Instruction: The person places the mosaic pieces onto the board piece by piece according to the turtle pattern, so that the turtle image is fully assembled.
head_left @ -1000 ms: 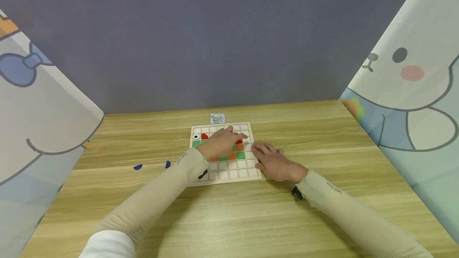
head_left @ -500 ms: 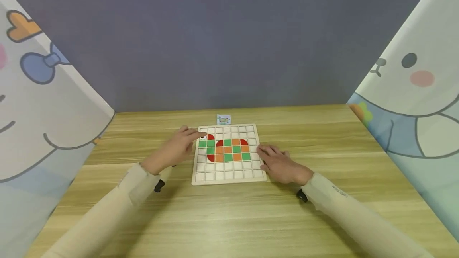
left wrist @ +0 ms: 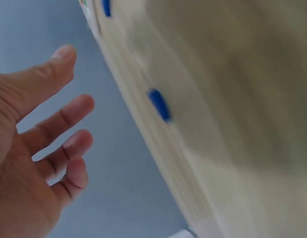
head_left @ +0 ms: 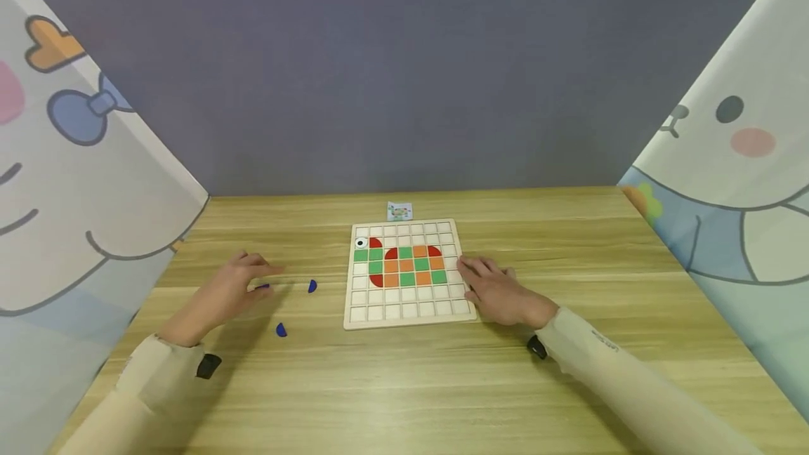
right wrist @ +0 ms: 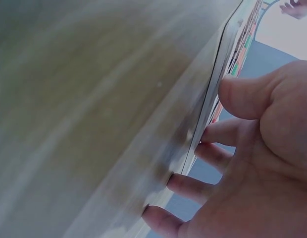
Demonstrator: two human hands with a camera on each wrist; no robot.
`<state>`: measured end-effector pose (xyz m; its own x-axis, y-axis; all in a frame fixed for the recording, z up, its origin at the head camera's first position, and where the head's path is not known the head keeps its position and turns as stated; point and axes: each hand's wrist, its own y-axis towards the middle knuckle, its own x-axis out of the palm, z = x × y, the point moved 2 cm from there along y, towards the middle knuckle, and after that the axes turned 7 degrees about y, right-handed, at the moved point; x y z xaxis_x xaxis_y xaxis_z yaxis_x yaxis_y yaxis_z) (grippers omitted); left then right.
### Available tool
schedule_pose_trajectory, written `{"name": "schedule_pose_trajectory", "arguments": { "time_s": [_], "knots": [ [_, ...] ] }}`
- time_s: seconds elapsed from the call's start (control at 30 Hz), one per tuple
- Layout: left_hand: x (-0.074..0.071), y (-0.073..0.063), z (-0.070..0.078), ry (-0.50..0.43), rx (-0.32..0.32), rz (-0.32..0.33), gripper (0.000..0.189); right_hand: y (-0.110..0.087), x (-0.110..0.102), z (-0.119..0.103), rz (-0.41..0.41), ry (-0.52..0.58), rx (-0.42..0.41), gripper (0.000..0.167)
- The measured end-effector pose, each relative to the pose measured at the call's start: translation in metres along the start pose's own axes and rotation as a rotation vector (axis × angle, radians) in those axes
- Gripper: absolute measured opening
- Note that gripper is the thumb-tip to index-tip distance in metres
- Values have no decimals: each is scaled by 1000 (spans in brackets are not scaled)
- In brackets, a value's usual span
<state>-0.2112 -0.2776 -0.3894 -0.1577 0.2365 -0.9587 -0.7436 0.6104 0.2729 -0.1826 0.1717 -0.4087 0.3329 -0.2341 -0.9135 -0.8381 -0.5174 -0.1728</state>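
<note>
Over the left part of the table, my left hand (head_left: 224,293) hovers with fingers spread and nothing in its grasp. Near its fingertips lies a blue half-round piece (head_left: 262,286), partly covered by the hand in the head view. Two similar ones, a blue piece (head_left: 312,286) and a nearer blue piece (head_left: 281,330), lie between hand and board. In the left wrist view a blue piece (left wrist: 159,104) shows beyond the thumb. My right hand (head_left: 502,295) rests at the right edge of the wooden grid board (head_left: 409,310), its fingertips (right wrist: 161,218) on the tabletop and board edge.
Green, orange and red pieces fill several board cells, with a round eye piece (head_left: 361,243) at the upper left. Behind the board lies a small picture card (head_left: 399,211). A grey panel (head_left: 404,76) stands at the table's back, and printed panels flank both sides.
My left hand has gone from over the board, past its upper left corner, to the left beside the blue pieces. The right hand stays at the board's right edge. The head view has shifted slightly.
</note>
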Motion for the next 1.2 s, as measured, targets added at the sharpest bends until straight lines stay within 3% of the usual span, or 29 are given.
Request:
{"name": "schedule_pose_trajectory", "arguments": {
  "time_s": [0.2,0.33,0.6,0.9,1.2],
  "knots": [
    [2,-20,-17,-13,-82,-115,35,0,0,0,-6,13,2,57],
    [4,-23,-26,-27,-121,-146,34,-1,-1,1,0,19,5,58],
    [13,-11,-31,-26,-123,-207,25,0,1,1,-2,16,8,58],
    [17,-1,-24,24,-101,-184,17,-1,1,-1,4,-11,-8,57],
    [19,6,-19,32,-131,-196,12,-1,1,0,4,4,-9,57]
  ]
}}
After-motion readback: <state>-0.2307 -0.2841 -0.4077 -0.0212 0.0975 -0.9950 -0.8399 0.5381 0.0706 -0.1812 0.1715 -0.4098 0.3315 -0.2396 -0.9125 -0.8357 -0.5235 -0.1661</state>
